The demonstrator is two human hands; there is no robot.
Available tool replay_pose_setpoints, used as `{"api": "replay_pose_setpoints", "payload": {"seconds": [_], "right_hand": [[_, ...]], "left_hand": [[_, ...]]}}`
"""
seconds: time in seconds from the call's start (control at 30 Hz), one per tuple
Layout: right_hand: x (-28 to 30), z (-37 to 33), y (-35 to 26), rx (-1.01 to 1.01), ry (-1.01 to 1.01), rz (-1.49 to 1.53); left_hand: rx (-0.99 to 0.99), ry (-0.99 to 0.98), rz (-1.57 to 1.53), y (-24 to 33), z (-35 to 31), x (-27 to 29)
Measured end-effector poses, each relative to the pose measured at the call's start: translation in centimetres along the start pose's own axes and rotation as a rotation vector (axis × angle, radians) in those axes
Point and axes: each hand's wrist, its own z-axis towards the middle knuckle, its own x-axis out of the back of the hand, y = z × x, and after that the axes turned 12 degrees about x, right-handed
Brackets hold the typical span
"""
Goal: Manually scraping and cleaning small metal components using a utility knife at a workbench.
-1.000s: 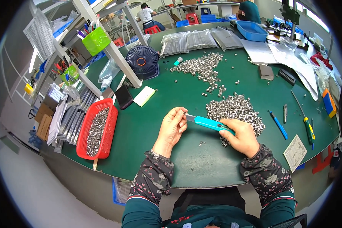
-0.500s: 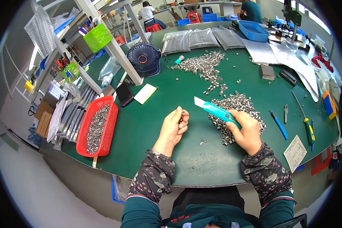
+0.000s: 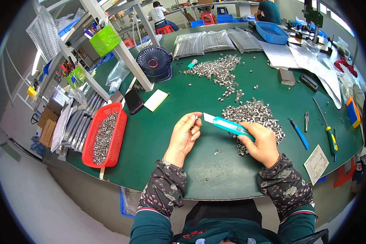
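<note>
A small metal ring (image 3: 197,118) is pinched between the thumb and forefinger of my left hand (image 3: 184,135), whose other fingers are curled. My right hand (image 3: 261,142) grips a teal utility knife (image 3: 232,126) by its handle. The blade points left, its tip close to the ring; whether they touch I cannot tell. Beneath and beyond the knife lies a pile of short metal rings (image 3: 254,116), partly covered by my right hand. Farther back is a second, looser heap of similar metal rings (image 3: 215,70).
A red basket (image 3: 118,140) of small metal parts stands at left, near a phone (image 3: 133,101), notepad (image 3: 155,100) and fan (image 3: 153,63). On the right lie a blue pen-like tool (image 3: 299,134), a screwdriver (image 3: 330,138) and a paper card (image 3: 316,164). Bagged tubes (image 3: 217,42) line the back.
The knife has come down and left, turning flatter, so its blade is now close to the ring. My left hand has tilted slightly, its fingertips raised toward the blade.
</note>
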Motion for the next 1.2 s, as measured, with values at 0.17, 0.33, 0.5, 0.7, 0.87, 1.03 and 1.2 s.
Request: {"api": "replay_pose_setpoints", "payload": {"seconds": [0.17,0.33,0.5,0.7,0.87,1.03,1.2], "right_hand": [[-0.3,-0.3,0.4,0.022,-0.001,0.045],[-0.2,-0.3,0.2,-0.011,-0.078,0.072],[0.0,-0.1,0.0,-0.019,-0.11,0.066],[0.1,0.1,0.3,-0.028,0.09,0.117],[0.0,0.0,0.1,0.006,0.04,0.082],[-0.1,-0.2,0.3,-0.015,-0.016,0.097],[-0.4,-0.4,0.6,-0.049,-0.055,0.14]], "left_hand": [[-0.016,-0.048,-0.042,-0.1,0.0,0.1],[-0.011,-0.045,-0.03,-0.2,0.0,0.0],[-0.014,-0.038,0.187,-0.1,0.1,0.3],[-0.023,0.073,0.101,0.0,-0.3,-0.6],[-0.018,0.009,0.024,0.1,-0.3,-0.8],[-0.056,-0.067,0.008,-0.4,0.2,0.4],[-0.059,-0.071,0.021,-0.2,0.0,0.0]]}}
